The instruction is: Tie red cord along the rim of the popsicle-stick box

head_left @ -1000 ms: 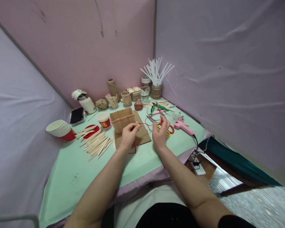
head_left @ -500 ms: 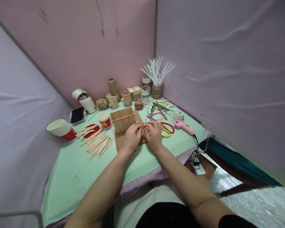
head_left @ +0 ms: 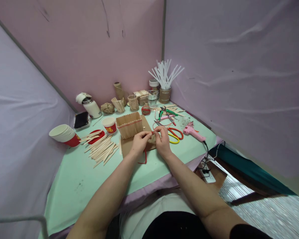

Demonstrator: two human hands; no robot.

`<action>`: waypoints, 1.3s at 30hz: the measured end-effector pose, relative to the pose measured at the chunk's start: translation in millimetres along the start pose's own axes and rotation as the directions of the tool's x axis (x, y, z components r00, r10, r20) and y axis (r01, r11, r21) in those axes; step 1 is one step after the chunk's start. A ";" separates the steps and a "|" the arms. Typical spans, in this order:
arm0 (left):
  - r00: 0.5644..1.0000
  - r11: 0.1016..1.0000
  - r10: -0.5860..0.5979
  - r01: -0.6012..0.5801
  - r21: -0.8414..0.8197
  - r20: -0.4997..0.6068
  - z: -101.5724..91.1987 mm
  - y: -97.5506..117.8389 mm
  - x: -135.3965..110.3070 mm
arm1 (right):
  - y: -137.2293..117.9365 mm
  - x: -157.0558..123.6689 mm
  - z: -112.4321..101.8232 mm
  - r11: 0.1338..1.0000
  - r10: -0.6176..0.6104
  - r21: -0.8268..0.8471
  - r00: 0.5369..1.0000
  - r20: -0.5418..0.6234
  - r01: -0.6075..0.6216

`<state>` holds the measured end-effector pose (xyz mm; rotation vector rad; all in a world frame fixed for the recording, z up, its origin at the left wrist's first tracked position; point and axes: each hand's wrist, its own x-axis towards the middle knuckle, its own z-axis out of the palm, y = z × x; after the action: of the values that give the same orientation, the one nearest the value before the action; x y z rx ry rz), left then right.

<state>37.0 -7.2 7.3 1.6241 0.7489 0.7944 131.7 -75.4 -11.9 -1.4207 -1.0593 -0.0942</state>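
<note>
My left hand [head_left: 140, 143] and my right hand [head_left: 162, 142] pinch a thin red cord [head_left: 146, 156] between their fingertips, close together. One end of the cord hangs below my left hand and bends onto the green tablecloth. Under the hands lies a sheet of brown cardboard [head_left: 128, 146]. Just behind my left hand stands a box made of wooden craft sticks [head_left: 131, 129], with a red line around its upper side. Scissors [head_left: 175, 135] with red and yellow handles lie beside my right hand.
A pink glue gun [head_left: 193, 132] with a black cable lies right of the scissors. Green-handled pliers [head_left: 167, 113] are behind. Loose craft sticks [head_left: 102, 151], a paper cup [head_left: 109, 125] and stacked cups [head_left: 64, 135] stand left. White glue sticks [head_left: 164, 74] fill a holder at the back.
Both hands have shifted slightly, their fingertips drawing a little to the right. More of the red cord now shows hanging below my left hand.
</note>
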 end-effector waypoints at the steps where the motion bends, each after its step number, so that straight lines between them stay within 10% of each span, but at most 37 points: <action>1: 1.000 0.999 0.016 -0.016 0.031 -0.011 -0.2 0.9 -0.3 | 0.4 -0.1 0.4 1.000 0.008 -0.003 1.000 0.010 -0.008; 17: 0.998 0.992 0.048 -0.044 0.117 -0.033 -1.6 0.2 -0.1 | 2.0 -1.4 0.0 0.991 -0.028 -0.129 0.998 0.054 0.034; 31: 0.941 0.861 0.339 -0.307 0.407 -0.007 -3.7 1.8 -4.6 | -3.3 -4.5 -0.1 0.930 -0.099 -0.347 0.991 0.087 0.124; 39: 0.994 0.980 0.101 -0.091 0.178 -0.048 -5.1 -0.1 1.4 | 1.4 -1.9 -0.2 0.985 -0.042 -0.166 0.998 0.044 0.049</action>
<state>33.7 -3.2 8.2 1.8132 0.8042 0.8670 131.5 -76.3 -14.1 -1.5552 -1.1385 -0.1919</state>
